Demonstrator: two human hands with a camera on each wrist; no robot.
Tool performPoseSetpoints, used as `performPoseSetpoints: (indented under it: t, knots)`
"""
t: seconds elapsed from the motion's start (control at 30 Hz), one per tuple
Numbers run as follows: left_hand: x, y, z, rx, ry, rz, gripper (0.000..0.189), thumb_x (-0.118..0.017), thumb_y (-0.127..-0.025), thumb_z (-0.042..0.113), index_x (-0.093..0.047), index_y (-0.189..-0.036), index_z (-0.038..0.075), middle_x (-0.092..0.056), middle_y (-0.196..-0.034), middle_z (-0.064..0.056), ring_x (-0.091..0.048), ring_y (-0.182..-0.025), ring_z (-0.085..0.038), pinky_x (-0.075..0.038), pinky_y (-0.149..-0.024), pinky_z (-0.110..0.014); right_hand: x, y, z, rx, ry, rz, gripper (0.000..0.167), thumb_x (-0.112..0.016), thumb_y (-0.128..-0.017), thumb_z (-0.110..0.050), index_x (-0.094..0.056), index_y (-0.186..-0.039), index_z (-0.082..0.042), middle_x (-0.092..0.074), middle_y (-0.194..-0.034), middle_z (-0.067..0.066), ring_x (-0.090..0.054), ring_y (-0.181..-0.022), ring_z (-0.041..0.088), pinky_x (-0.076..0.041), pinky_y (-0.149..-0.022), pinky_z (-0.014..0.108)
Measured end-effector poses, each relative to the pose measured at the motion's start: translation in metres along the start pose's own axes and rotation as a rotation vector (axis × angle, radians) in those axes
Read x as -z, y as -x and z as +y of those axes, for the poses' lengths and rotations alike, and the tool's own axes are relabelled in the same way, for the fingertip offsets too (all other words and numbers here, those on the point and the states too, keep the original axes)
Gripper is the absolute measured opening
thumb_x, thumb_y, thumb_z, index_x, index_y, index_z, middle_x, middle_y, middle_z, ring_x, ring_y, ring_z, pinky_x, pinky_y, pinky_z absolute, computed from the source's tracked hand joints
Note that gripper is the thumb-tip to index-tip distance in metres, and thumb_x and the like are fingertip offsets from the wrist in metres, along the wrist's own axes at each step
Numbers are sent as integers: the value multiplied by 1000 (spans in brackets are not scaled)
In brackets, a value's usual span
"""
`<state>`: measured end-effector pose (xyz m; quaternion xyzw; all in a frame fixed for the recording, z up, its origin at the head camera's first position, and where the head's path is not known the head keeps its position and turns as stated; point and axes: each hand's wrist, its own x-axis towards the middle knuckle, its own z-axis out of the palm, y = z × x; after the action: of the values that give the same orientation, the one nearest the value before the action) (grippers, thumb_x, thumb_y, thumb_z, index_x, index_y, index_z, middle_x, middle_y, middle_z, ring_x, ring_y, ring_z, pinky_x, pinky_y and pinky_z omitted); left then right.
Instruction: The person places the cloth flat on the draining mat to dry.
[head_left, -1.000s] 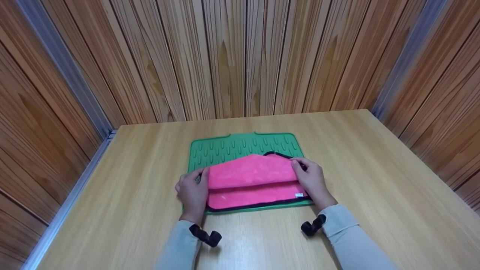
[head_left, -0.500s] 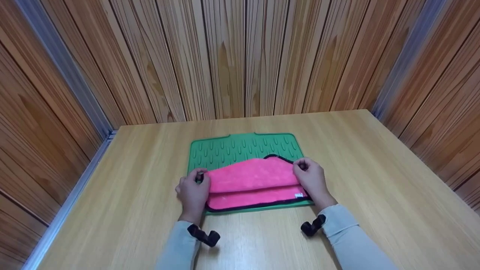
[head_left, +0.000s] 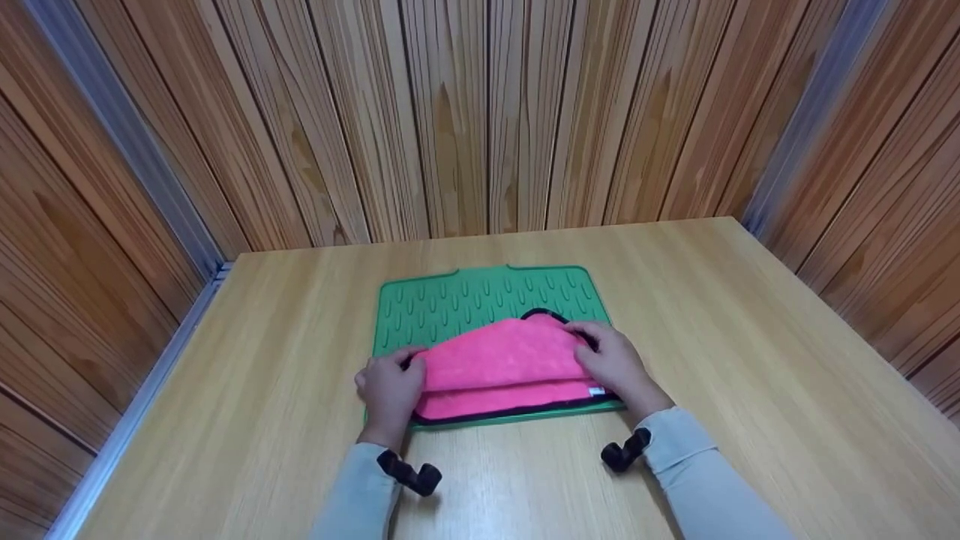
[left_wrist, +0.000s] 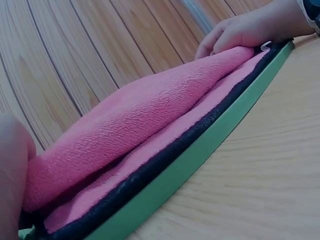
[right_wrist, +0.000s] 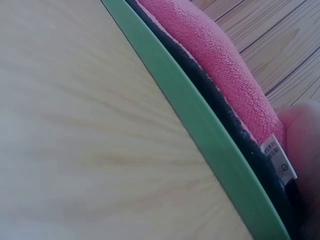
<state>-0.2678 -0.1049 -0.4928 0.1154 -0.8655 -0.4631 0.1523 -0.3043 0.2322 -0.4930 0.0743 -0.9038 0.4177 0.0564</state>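
A plush pink cloth (head_left: 502,352) with a black border lies folded over itself on the front half of a ribbed green mat (head_left: 435,307). Its upper layer bulges above the lower one, and a small white label (right_wrist: 279,159) sticks out at the right end. My left hand (head_left: 391,390) pinches the cloth's left end between thumb and fingers. At the opposite end my right hand (head_left: 611,367) grips the fold, thumb on the near side. Part of the fingers of each hand is hidden behind the cloth.
The mat lies on a light wooden table (head_left: 750,360). Wood-plank walls (head_left: 457,120) enclose the table at the back and both sides. Black wrist mounts (head_left: 411,472) sit on both sleeved forearms.
The upper layer of the cloth has sunk lower and nearer to me. My right hand has shifted slightly left and down; my left hand has dipped a little with its end.
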Motion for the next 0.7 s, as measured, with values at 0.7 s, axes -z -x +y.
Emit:
performPoseSetpoints:
  t: [0.7]
  knots:
    - [2, 3, 0, -140, 157, 269, 19, -74, -101, 7, -88, -113, 5, -85, -112, -19, -66, -118, -39, -32, -124, -63, 2, -1, -5, -206, -248, 261, 36, -58, -113, -17, -78, -140, -3, -73, -148, 22, -64, -127, 30, -52, -110, 38]
